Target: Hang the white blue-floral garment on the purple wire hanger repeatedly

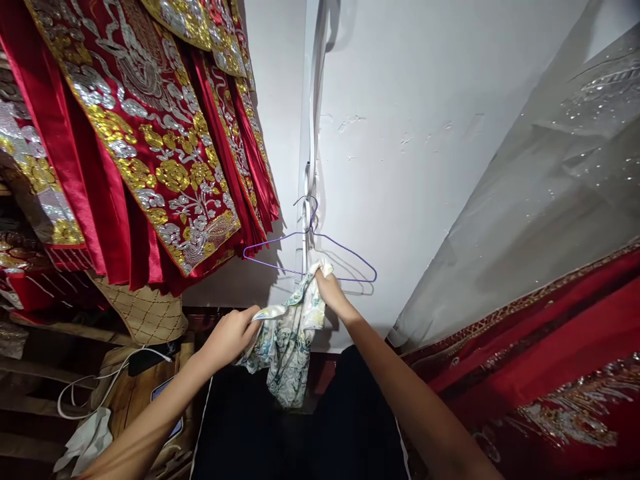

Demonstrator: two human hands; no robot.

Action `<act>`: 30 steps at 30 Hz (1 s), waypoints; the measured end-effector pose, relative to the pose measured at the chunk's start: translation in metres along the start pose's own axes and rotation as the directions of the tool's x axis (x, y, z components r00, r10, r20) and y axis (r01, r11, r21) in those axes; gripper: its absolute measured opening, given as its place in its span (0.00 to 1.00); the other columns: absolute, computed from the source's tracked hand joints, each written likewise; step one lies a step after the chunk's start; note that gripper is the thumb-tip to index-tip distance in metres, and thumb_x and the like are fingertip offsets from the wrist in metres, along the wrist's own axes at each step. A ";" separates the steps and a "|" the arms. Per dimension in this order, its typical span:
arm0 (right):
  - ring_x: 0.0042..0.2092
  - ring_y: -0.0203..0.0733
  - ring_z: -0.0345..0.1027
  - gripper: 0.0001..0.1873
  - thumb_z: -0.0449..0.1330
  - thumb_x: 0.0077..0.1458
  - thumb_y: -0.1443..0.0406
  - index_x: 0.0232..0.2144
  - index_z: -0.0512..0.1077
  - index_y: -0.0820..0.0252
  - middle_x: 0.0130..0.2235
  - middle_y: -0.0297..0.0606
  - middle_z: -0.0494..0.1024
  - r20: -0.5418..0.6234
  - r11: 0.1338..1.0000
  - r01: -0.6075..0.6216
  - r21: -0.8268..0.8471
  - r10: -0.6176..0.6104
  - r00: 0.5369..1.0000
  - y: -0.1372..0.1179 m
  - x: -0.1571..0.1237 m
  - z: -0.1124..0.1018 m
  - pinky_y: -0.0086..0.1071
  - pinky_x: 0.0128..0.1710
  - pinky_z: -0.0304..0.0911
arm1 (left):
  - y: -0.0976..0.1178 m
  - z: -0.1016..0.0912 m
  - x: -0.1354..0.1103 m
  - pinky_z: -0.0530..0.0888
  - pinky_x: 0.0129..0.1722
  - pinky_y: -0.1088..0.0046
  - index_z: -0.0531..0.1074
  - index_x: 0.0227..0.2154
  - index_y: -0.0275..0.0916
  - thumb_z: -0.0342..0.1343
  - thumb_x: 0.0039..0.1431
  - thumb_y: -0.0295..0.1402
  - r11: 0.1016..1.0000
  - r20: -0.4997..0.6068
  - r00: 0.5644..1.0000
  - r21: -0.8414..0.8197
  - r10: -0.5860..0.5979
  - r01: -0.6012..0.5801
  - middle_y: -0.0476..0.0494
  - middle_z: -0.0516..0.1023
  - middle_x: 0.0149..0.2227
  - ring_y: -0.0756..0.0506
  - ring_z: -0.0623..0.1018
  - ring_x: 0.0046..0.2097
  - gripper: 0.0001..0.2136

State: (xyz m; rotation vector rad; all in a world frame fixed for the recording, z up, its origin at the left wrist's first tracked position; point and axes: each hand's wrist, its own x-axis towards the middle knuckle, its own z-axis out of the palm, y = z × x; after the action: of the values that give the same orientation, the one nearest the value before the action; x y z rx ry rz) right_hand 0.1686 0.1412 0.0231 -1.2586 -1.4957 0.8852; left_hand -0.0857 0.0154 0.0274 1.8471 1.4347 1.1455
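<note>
A light floral garment (293, 353), white with blue-green and yellow print, hangs bunched in front of my lap. My left hand (234, 333) is closed on its left edge, stretching a strip of the fabric sideways. Up at the garment's top, my right hand (330, 292) grips the cloth, its fingertips partly hidden by the fabric. Just behind and above, a purple wire hanger (350, 250) hangs by its hook against the white wall, the garment overlapping its lower bar. Whether cloth and hanger touch, I cannot tell.
Red costumes with gold and silver embroidery (175, 173) hang at left. On the right are a sheer sparkling fabric (525, 180) and red beaded cloth (575, 333). A wooden bench (131, 400) at lower left holds a phone (173, 430), a white cable (107, 387) and crumpled tissue (90, 437).
</note>
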 end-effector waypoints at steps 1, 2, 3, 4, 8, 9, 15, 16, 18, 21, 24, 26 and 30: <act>0.31 0.44 0.69 0.24 0.52 0.56 0.48 0.31 0.74 0.62 0.25 0.37 0.74 -0.016 1.000 -0.022 -0.020 0.022 1.000 0.008 -0.003 -0.003 0.33 0.32 0.63 | -0.004 -0.003 0.000 0.59 0.26 0.75 0.73 0.23 0.46 0.63 0.51 0.32 1.000 -0.023 1.000 0.011 -0.020 0.020 0.51 0.68 0.17 0.45 0.69 0.21 0.05; 0.33 0.46 0.70 0.23 0.54 0.55 0.48 0.30 0.74 0.62 0.26 0.38 0.75 -0.029 0.998 -0.036 -0.043 0.035 0.999 0.014 -0.007 -0.008 0.33 0.34 0.63 | -0.009 -0.007 0.001 0.61 0.27 0.75 0.73 0.22 0.46 0.64 0.49 0.30 0.999 -0.029 0.999 0.014 -0.046 0.046 0.52 0.67 0.17 0.44 0.69 0.21 0.06; 0.35 0.48 0.71 0.21 0.56 0.54 0.49 0.29 0.74 0.62 0.27 0.39 0.77 -0.037 0.997 -0.045 -0.064 0.043 0.998 0.019 -0.011 -0.015 0.34 0.35 0.63 | -0.014 -0.011 0.003 0.64 0.29 0.75 0.72 0.21 0.46 0.64 0.46 0.27 0.997 -0.025 0.997 0.005 -0.073 0.073 0.52 0.68 0.17 0.43 0.71 0.22 0.08; 0.37 0.49 0.72 0.19 0.58 0.52 0.51 0.29 0.75 0.62 0.28 0.41 0.78 -0.040 0.995 -0.051 -0.083 0.048 0.998 0.023 -0.014 -0.023 0.34 0.36 0.64 | -0.019 -0.015 0.007 0.67 0.33 0.73 0.71 0.19 0.46 0.64 0.44 0.24 0.995 -0.021 0.995 -0.021 -0.098 0.097 0.50 0.70 0.18 0.42 0.74 0.25 0.09; 0.42 0.54 0.73 0.16 0.59 0.51 0.53 0.30 0.76 0.60 0.33 0.43 0.81 -0.032 0.987 -0.058 -0.152 0.053 0.998 0.024 -0.020 -0.049 0.35 0.39 0.65 | -0.017 -0.031 0.036 0.65 0.60 0.60 0.72 0.19 0.43 0.60 0.37 0.17 0.971 -0.106 0.990 -0.231 -0.094 0.068 0.41 0.82 0.40 0.35 0.76 0.52 0.12; 0.42 0.54 0.74 0.16 0.59 0.52 0.54 0.30 0.76 0.60 0.34 0.43 0.81 -0.032 0.984 -0.059 -0.167 0.054 0.998 0.023 -0.019 -0.052 0.36 0.39 0.66 | -0.011 -0.034 0.045 0.60 0.64 0.59 0.72 0.19 0.43 0.60 0.38 0.18 0.966 -0.130 0.990 -0.256 -0.056 0.021 0.40 0.81 0.44 0.34 0.72 0.57 0.11; 0.45 0.55 0.74 0.15 0.59 0.53 0.55 0.33 0.77 0.60 0.38 0.44 0.82 0.031 0.991 -0.046 -0.127 0.050 0.998 0.015 -0.034 -0.040 0.38 0.43 0.67 | 0.038 -0.032 0.086 0.65 0.60 0.59 0.75 0.27 0.41 0.54 0.51 0.24 0.969 -0.113 0.965 -0.048 0.235 -0.241 0.42 0.80 0.44 0.36 0.74 0.54 0.07; 0.46 0.55 0.74 0.15 0.58 0.53 0.55 0.33 0.77 0.60 0.38 0.44 0.82 0.064 0.994 -0.042 -0.105 0.049 0.997 0.012 -0.041 -0.035 0.38 0.43 0.67 | 0.042 -0.030 0.091 0.67 0.57 0.60 0.76 0.33 0.41 0.52 0.52 0.23 0.964 -0.079 0.961 0.007 0.264 -0.265 0.43 0.80 0.44 0.37 0.75 0.51 0.11; 0.44 0.53 0.74 0.15 0.57 0.55 0.56 0.34 0.77 0.61 0.38 0.44 0.81 0.128 0.998 -0.007 -0.060 0.015 0.992 0.004 -0.054 -0.031 0.37 0.43 0.67 | 0.045 -0.026 0.101 0.68 0.54 0.62 0.76 0.46 0.42 0.48 0.52 0.20 0.945 -0.042 0.949 0.120 0.311 -0.305 0.44 0.80 0.44 0.39 0.77 0.48 0.21; 0.41 0.47 0.74 0.18 0.57 0.53 0.62 0.46 0.76 0.58 0.39 0.39 0.81 0.164 0.990 0.124 -0.064 -0.112 0.980 -0.009 -0.069 -0.041 0.34 0.44 0.66 | 0.038 -0.028 0.115 0.69 0.52 0.64 0.75 0.51 0.42 0.44 0.51 0.18 0.904 -0.012 0.933 0.252 0.360 -0.346 0.43 0.79 0.44 0.41 0.77 0.47 0.27; 0.35 0.43 0.72 0.39 0.58 0.49 0.66 0.65 0.60 0.53 0.37 0.35 0.80 -0.050 0.971 0.156 -0.184 -0.167 0.985 -0.019 -0.071 -0.073 0.34 0.40 0.67 | 0.031 -0.034 0.122 0.69 0.52 0.65 0.76 0.48 0.40 0.43 0.49 0.18 0.866 0.029 0.919 0.324 0.392 -0.380 0.42 0.78 0.44 0.41 0.76 0.48 0.26; 0.36 0.45 0.72 0.46 0.61 0.48 0.64 0.68 0.52 0.56 0.39 0.38 0.80 -0.250 0.956 0.112 -0.270 -0.182 0.951 -0.023 -0.068 -0.100 0.35 0.39 0.67 | 0.031 -0.038 0.122 0.69 0.52 0.65 0.76 0.48 0.40 0.44 0.50 0.19 0.850 0.039 0.914 0.353 0.405 -0.391 0.41 0.77 0.44 0.40 0.75 0.49 0.25; 0.45 0.53 0.74 0.28 0.65 0.46 0.59 0.51 0.75 0.63 0.45 0.48 0.80 -0.169 0.945 0.082 -0.317 -0.141 0.975 -0.036 -0.057 -0.150 0.40 0.44 0.68 | 0.040 -0.043 0.120 0.69 0.51 0.66 0.77 0.44 0.40 0.46 0.54 0.22 0.845 0.049 0.902 0.331 0.429 -0.419 0.41 0.75 0.43 0.41 0.75 0.47 0.20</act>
State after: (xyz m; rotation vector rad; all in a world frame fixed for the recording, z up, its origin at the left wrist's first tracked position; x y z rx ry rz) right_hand 0.3027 0.0706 0.0865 -1.4234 -1.5738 0.4515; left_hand -0.0938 0.1142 0.1176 2.4940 1.3325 1.1816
